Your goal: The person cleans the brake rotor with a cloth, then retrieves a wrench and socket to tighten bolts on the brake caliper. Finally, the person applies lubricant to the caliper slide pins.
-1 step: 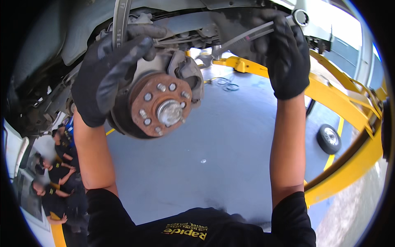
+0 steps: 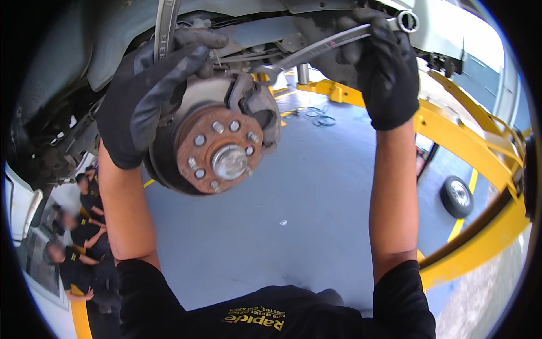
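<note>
The gloved left hand [image 2: 149,96] has its fingers closed around a flat wrench [image 2: 165,25] above the rusty brake hub [image 2: 217,150]. The gloved right hand [image 2: 384,68] grips a long ring spanner [image 2: 333,42] reaching toward the caliper [image 2: 257,104].

Hidden and cut-off parts under the lifted car

The left hand [image 2: 149,96] covers the disc's [image 2: 217,150] upper left edge; its wrench [image 2: 165,28] runs off the top. The right hand [image 2: 381,70] hides the second wrench's [image 2: 333,42] middle. Seated people [image 2: 79,237] at lower left are blurred.
</note>
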Demonstrator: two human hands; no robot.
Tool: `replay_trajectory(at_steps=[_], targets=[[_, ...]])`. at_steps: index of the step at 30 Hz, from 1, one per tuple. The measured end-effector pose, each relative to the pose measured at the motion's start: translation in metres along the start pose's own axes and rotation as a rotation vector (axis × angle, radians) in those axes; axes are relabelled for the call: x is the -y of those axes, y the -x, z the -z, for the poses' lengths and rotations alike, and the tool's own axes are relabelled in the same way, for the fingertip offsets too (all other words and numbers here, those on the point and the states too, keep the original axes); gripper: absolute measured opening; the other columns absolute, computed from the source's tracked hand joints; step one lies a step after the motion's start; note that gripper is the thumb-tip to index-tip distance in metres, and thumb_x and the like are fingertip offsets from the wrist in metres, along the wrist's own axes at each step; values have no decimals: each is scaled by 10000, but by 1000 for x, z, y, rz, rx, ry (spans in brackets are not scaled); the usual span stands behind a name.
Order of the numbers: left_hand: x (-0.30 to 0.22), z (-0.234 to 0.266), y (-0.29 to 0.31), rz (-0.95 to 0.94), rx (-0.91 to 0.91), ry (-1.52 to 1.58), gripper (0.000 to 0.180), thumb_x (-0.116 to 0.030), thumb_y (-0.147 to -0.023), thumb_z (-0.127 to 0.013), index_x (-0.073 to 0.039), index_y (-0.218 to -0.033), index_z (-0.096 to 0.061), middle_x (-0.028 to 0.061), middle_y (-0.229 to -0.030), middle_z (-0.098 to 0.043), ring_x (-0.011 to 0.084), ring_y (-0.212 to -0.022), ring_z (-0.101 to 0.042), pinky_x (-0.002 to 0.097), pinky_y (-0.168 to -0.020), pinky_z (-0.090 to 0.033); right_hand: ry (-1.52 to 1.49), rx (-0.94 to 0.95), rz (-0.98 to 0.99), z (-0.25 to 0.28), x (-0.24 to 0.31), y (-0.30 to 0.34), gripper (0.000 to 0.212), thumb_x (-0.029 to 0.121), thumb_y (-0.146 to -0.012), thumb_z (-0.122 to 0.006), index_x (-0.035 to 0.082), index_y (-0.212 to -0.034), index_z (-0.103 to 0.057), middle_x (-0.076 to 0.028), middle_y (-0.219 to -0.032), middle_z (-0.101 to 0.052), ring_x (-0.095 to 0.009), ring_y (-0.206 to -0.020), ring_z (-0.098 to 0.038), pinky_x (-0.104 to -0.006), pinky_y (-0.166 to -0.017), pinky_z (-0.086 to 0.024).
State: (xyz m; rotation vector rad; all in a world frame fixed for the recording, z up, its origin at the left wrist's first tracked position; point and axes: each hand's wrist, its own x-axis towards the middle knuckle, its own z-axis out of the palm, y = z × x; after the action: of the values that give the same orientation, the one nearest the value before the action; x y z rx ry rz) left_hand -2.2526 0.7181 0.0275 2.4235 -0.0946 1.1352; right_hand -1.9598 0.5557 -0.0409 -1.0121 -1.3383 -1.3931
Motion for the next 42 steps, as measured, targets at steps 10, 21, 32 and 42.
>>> replay_trajectory(at_steps=[10,21,32,42], targets=[[68,-10,-89,561,-286,-531,278,-146,-1048,-514,-10,-1217,-688,80,-1032,-682,172,-957,-633,279,-859,-499,-1811,-255,-995,-200,-121,92,260,214,-1054,-574,-21,-1153,-625,-157,-972,-720,-226,-773,-691,-346,-770,-560],[103,-13,-75,681,-443,-1040,359,-324,-1008,-613,-88,-1268,-687,100,-909,-709,187,-834,-648,351,-815,-506,-1742,54,-641,-261,-145,18,353,283,-1049,-576,-30,-1207,-616,-129,-929,-695,-140,-682,-610,-287,-657,-513],[97,-24,-73,602,-532,-1015,302,-150,-1020,-549,-58,-1274,-685,62,-912,-701,141,-829,-619,312,-804,-496,-1768,-78,-572,-327,-109,-36,260,286,-1077,-506,77,-1047,-657,-8,-743,-638,-72,-579,-526,-254,-523,-417],[99,-28,-77,539,-508,-1130,304,-126,-1016,-540,-52,-1270,-690,42,-889,-706,114,-779,-580,285,-753,-483,-1839,35,-641,-315,-114,-56,227,235,-1075,-503,54,-1064,-640,-23,-725,-642,-82,-566,-534,-273,-490,-408]])
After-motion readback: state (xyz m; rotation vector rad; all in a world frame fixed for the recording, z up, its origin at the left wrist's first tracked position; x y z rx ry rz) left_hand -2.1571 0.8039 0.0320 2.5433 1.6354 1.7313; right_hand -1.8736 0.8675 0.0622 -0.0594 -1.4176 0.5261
